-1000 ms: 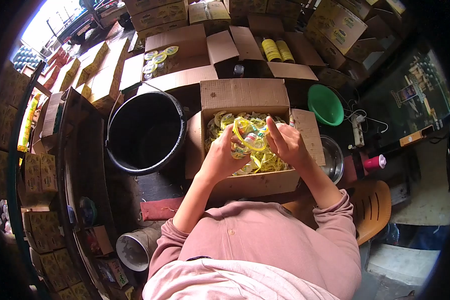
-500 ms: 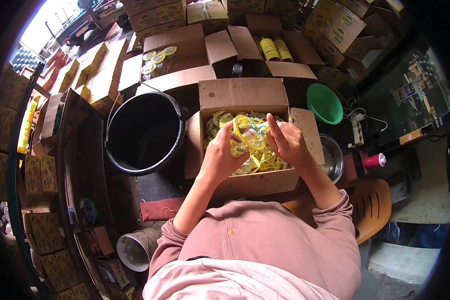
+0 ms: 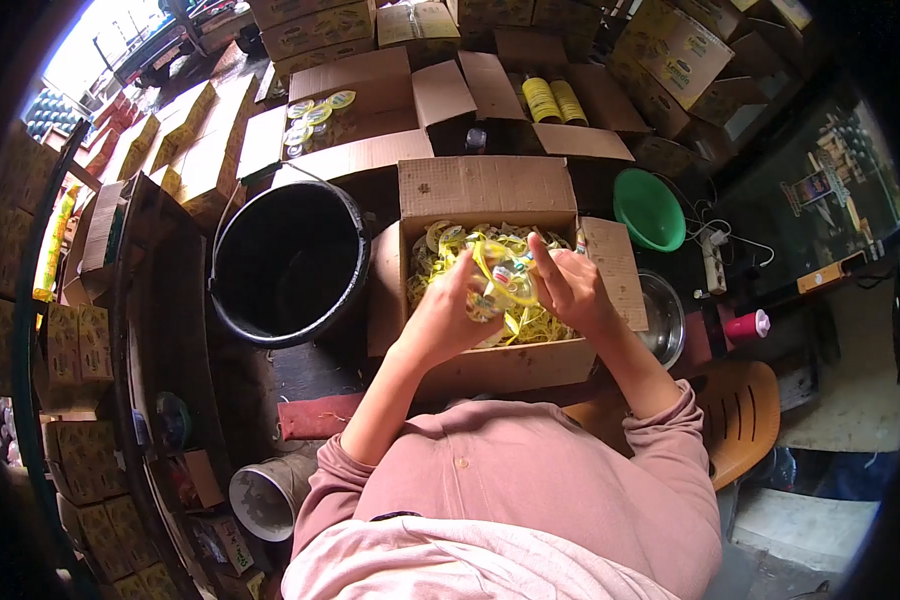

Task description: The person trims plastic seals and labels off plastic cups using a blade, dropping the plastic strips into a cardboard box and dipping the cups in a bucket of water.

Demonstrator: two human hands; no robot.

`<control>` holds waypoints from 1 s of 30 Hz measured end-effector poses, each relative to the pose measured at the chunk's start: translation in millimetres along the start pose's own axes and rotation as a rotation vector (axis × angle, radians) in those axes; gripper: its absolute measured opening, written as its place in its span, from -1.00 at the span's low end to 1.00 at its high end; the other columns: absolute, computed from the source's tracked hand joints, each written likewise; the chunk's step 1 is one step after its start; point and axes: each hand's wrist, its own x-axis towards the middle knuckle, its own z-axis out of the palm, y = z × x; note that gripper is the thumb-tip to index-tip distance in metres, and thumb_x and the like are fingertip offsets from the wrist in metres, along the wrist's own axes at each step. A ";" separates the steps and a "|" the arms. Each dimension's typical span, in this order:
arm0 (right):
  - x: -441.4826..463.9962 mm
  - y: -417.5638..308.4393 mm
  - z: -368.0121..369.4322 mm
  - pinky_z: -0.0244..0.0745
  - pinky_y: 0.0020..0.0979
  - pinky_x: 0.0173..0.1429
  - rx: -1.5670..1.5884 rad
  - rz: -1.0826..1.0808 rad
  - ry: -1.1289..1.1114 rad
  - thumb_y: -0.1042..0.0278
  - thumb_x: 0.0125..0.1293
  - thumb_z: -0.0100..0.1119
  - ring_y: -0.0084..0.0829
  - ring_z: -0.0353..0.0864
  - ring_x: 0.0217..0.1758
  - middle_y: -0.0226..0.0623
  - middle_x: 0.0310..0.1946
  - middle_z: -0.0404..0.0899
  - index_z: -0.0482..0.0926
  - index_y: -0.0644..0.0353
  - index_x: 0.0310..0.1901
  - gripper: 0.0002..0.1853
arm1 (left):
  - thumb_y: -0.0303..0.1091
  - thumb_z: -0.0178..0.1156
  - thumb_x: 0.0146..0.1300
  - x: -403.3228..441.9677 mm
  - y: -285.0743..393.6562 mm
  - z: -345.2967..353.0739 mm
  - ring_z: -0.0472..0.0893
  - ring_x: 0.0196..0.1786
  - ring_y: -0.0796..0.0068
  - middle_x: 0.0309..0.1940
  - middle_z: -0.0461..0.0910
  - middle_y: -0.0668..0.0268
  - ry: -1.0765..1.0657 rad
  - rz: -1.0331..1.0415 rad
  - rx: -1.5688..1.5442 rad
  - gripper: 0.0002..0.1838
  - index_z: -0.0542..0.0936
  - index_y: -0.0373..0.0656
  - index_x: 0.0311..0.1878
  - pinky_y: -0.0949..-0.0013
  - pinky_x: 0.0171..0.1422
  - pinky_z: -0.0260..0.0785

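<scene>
Over an open cardboard box (image 3: 485, 190), my two hands have a clear plastic piece with yellow and green print (image 3: 510, 280) between them; it looks like a cup's printed film lid, slightly blurred. My left hand (image 3: 448, 312) grips its left side, thumb up and fingers curled underneath. At its right edge, my right hand (image 3: 577, 292) closes on it with the index finger raised. Beneath the hands, the box holds a heap of yellow-and-clear plastic scraps (image 3: 540, 325), many of them thin strips.
A black bucket (image 3: 225, 300) stands left of the box. To the right are a green basin (image 3: 650, 212), a metal bowl (image 3: 678, 325) and a power strip (image 3: 714, 262). Behind, an open carton (image 3: 355, 75) holds sealed cups (image 3: 315, 115); yellow bottles (image 3: 542, 100) stand in another.
The plastic piece has turned slightly between my hands and dropped a little. My left hand has shifted slightly, and the right index finger has moved a little left. The camera view has moved slightly.
</scene>
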 end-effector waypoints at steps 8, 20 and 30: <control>0.0 5.2 -2.6 0.43 -0.40 -0.45 0.071 -0.033 0.024 0.66 -0.04 0.07 -0.43 0.48 -0.57 -0.28 -0.61 0.44 0.22 0.41 0.19 -0.36 | -0.40 0.28 -0.14 -0.9 -8.6 9.9 0.50 -0.16 0.36 -0.27 0.51 0.14 -0.149 0.097 -0.390 -0.27 0.19 -0.35 0.14 0.38 0.00 0.31; 2.3 2.7 -3.6 0.51 -0.36 -0.35 0.140 -0.050 0.060 0.66 -0.05 0.11 -0.36 0.55 -0.49 -0.22 -0.53 0.52 0.24 0.43 0.16 -0.37 | -0.46 0.23 -0.06 12.5 -13.0 -8.1 0.47 -0.30 0.61 -0.31 0.47 0.34 -0.677 -0.143 -0.932 -0.45 0.30 -0.18 0.06 0.51 -0.19 0.36; 2.5 6.1 5.2 0.46 -0.37 -0.41 0.218 -0.013 0.087 0.67 -0.04 0.09 -0.37 0.52 -0.52 -0.23 -0.55 0.50 0.25 0.43 0.15 -0.39 | -0.32 0.23 -0.17 21.0 -15.1 -6.9 0.43 -0.56 0.53 -0.47 0.42 0.22 -0.855 -0.281 -1.111 -0.49 0.35 -0.32 -0.12 0.49 -0.53 0.31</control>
